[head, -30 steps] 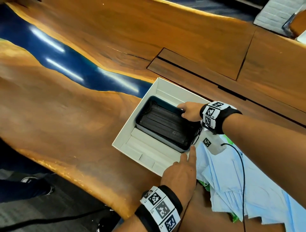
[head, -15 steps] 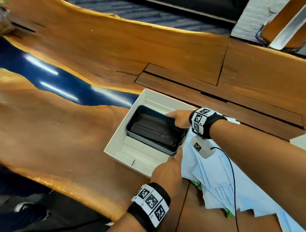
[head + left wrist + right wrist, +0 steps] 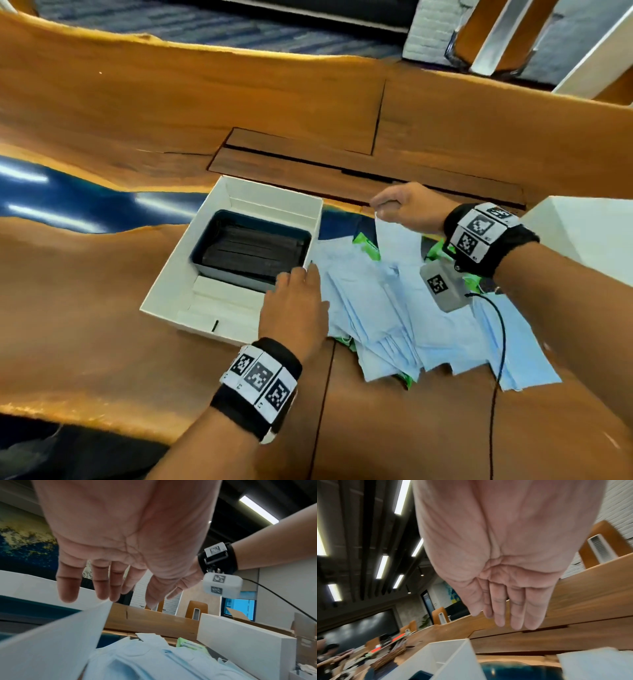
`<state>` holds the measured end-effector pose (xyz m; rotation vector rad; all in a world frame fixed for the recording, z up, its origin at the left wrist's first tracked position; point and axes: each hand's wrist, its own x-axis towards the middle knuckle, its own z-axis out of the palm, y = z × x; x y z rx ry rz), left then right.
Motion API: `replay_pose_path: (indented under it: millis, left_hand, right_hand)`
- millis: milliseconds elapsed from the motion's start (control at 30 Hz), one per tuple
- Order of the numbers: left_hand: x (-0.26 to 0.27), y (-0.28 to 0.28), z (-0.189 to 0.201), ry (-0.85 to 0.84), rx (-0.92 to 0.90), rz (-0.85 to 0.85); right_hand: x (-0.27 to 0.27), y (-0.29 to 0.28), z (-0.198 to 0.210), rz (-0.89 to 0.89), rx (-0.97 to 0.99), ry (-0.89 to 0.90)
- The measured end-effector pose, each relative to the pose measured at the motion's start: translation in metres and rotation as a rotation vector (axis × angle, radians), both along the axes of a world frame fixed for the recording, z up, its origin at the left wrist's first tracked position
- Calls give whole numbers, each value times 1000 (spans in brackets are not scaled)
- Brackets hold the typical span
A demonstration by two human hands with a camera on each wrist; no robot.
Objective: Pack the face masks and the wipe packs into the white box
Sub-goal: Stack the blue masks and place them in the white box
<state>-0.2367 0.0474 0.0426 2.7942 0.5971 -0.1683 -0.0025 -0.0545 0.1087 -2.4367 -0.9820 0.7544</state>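
The white box (image 3: 171, 291) lies open on the wooden table, and a dark tray of black face masks (image 3: 253, 246) sits in it. To its right is a loose pile of light blue face masks (image 3: 394, 318), with green wipe packs (image 3: 368, 245) poking out from under them. My left hand (image 3: 294, 294) is flat with straight fingers over the box's right wall (image 3: 60, 635) and the edge of the pile. My right hand (image 3: 394, 205) is above the far side of the pile and pinches the corner of one blue mask (image 3: 397, 236), which is tilted up.
A second white box (image 3: 582, 236) stands at the right edge, close to my right forearm. A blue resin strip (image 3: 85, 205) runs across the table on the left. A black cable (image 3: 498, 346) hangs from my right wrist over the masks. Chairs stand beyond the table's far edge.
Both hands have left the tray of black masks. My right hand moved right to the pile and took up a blue mask. My left hand shifted to the box's right wall.
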Motion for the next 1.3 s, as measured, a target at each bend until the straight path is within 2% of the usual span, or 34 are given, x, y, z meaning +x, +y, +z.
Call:
replay_pose_path:
  millis: [133,333,467,600,733,867,967,1167,1300]
  left_hand:
    - [29,-30,-2,18,-29,-95]
    - [69,-72,-27,161,-167,-106]
    - [85,-87,-46,223,-160,-40]
    - [94,-93,-62,223,-159,119]
    - [97,-91,-72,211,-180,290]
    - [101,-93,-80,218,-161,298]
    - [105,-98,-83,210,-170,290]
    - [108,-109,-81,129,-109,210]
    - [115,-123,-78,38,-86,139]
  right_hand:
    - [9,-72,-14,-118,-57,-17]
    - [19,-172,-55,-340,-168,69]
    - [19,-233,-93,-510,-301,35]
    - [5,-279,-128,-682,-423,99]
    - [-5,-295,-160,-716,-432,95]
    - [-13,-287,-178,-693,-501,13]
    - [-16,-281,-185,-701,-475,-17]
    - [-6,-286,-184,-876,-237,164]
    - [-16,-283,-187,-815,-284,240]
